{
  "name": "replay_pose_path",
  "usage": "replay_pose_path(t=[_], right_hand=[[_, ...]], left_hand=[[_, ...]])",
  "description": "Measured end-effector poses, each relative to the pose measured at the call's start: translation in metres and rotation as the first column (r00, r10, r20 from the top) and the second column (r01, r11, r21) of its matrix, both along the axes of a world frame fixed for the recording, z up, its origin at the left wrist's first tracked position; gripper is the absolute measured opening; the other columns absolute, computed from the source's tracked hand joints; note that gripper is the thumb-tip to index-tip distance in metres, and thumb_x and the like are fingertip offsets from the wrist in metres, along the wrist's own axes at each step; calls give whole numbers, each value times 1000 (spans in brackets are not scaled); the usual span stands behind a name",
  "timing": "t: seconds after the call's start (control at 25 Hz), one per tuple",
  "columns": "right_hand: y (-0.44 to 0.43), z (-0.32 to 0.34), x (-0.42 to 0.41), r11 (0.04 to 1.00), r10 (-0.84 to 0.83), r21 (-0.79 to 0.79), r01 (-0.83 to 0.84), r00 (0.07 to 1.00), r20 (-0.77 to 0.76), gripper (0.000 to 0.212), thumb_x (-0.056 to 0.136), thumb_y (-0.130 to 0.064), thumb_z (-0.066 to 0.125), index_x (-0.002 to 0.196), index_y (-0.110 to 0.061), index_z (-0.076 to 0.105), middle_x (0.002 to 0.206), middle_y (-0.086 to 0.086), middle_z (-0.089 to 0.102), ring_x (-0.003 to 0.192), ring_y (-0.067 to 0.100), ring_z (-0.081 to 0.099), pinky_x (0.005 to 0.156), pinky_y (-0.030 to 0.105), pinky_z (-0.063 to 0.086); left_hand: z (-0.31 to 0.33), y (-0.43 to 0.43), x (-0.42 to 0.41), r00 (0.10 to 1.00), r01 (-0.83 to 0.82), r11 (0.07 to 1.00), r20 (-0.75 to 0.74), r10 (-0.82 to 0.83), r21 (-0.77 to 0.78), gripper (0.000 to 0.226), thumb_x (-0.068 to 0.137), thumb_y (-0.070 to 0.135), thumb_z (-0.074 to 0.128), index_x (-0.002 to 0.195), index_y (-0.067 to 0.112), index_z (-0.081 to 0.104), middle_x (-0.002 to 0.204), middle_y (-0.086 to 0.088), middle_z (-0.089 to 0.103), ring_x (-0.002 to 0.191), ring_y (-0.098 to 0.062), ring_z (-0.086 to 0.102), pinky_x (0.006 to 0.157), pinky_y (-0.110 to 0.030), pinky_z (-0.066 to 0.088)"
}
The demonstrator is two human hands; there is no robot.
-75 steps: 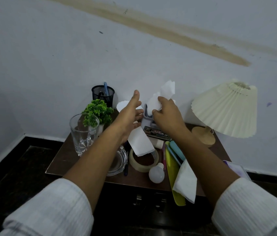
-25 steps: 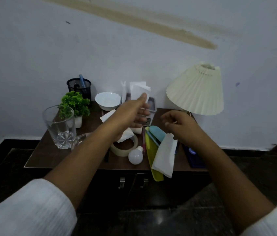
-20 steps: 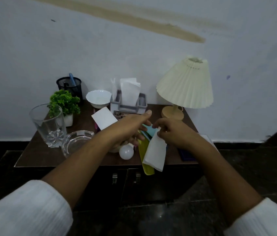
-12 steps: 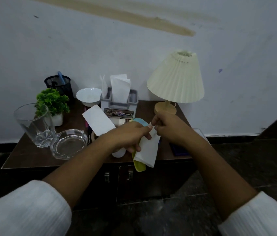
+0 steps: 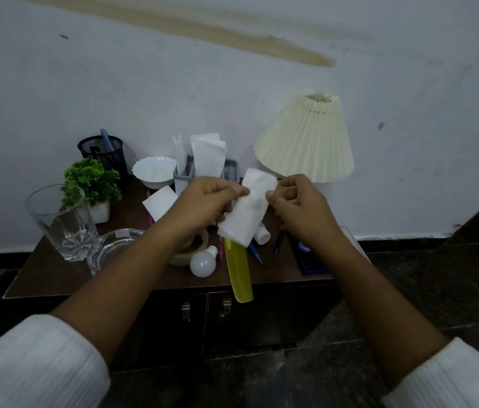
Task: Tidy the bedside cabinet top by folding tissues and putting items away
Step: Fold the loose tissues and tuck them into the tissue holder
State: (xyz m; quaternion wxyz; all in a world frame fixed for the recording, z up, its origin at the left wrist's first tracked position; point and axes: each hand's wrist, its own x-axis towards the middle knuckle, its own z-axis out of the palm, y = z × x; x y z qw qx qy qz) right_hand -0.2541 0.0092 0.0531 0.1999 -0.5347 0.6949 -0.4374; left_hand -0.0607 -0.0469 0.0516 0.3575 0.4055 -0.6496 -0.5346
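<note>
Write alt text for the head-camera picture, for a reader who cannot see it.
The left hand and right hand each pinch a side of a white tissue, held above a cluttered bedside cabinet. Behind it stand a tissue holder, a cream lamp and a white bowl.

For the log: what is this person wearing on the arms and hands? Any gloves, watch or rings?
Both arms are in white, finely ribbed long sleeves, the left sleeve and the right sleeve, which end well above the wrists and leave the forearms bare. The left hand and right hand are bare too: no gloves, and no watch, ring or bracelet shows.
</note>
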Motion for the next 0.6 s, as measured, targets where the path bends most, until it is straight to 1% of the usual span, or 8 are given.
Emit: replay_pose_path(t=[0.08, 0.12, 0.2, 0.28, 0.36, 0.44, 0.52, 0.6], right_hand=[[-3, 0, 9, 999, 20, 39, -29, 974, 224, 45, 91, -38, 72, 124, -11, 57, 100, 5, 71, 91, 22, 72, 74, 43, 63], [-4, 0, 14, 996, 56, 47, -76, 944, 325, 42, 92, -36, 72, 122, -8, 60, 103, 9, 73, 91, 22, 73, 74, 43, 62], [-8, -1, 22, 989, 131, 4, -148, 885, 448, 25, 97, -22, 67, 114, -3, 67, 94, 9, 77, 81, 19, 73, 76, 41, 61], [-11, -3, 26, 986, 162, -57, -155, 852, 497, 17, 99, -11, 63, 110, 1, 69, 83, 7, 76, 72, 17, 71, 74, 39, 61], [-13, -4, 29, 983, 184, -86, -164, 831, 525, 18, 98, -7, 63, 112, 2, 68, 94, 12, 77, 81, 22, 75, 75, 40, 63], [-12, -5, 32, 980, 197, -107, -166, 828, 525, 15, 96, -6, 65, 111, -1, 67, 97, 11, 77, 91, 26, 76, 73, 39, 63], [-12, -5, 33, 984, 163, -147, -102, 849, 503, 14, 92, -4, 69, 105, -7, 63, 91, 9, 75, 86, 23, 75, 66, 33, 61], [-12, -5, 32, 977, 154, -206, -62, 872, 466, 17, 90, -1, 71, 99, -8, 59, 89, 12, 71, 78, 17, 71, 60, 27, 56]], left_hand=[[3, -4, 7, 983, -38, 999, -178, 44, 35, 19, 98, 20, 63, 105, 16, 79, 100, -2, 77, 89, -16, 69, 78, -27, 55], [3, -4, 9, 974, -41, 998, -220, 51, 50, 18, 98, 17, 63, 106, 13, 79, 105, -1, 78, 96, -16, 72, 81, -28, 58], [2, -4, 11, 964, -65, 996, -255, 80, 66, 19, 97, 12, 64, 110, 12, 77, 109, -3, 77, 103, -18, 71, 83, -29, 59], [0, -6, 12, 953, -92, 990, -279, 118, 104, 26, 95, 13, 66, 120, 16, 71, 109, -4, 76, 102, -18, 71, 79, -28, 59], [-1, -7, 13, 951, -54, 981, -290, 107, 185, 36, 93, 16, 70, 129, 19, 63, 112, -4, 76, 102, -20, 73, 80, -34, 60], [-3, -7, 12, 960, 5, 981, -275, 49, 194, 36, 91, 11, 72, 126, 14, 64, 111, -7, 77, 103, -24, 74, 84, -41, 61], [-4, -7, 11, 965, 17, 986, -260, 28, 167, 33, 89, 3, 71, 121, 11, 67, 108, -7, 78, 102, -25, 75, 87, -45, 61], [-5, -8, 10, 964, 15, 986, -266, 30, 166, 36, 88, -3, 70, 122, 10, 67, 109, -7, 78, 102, -25, 75, 88, -47, 61]])
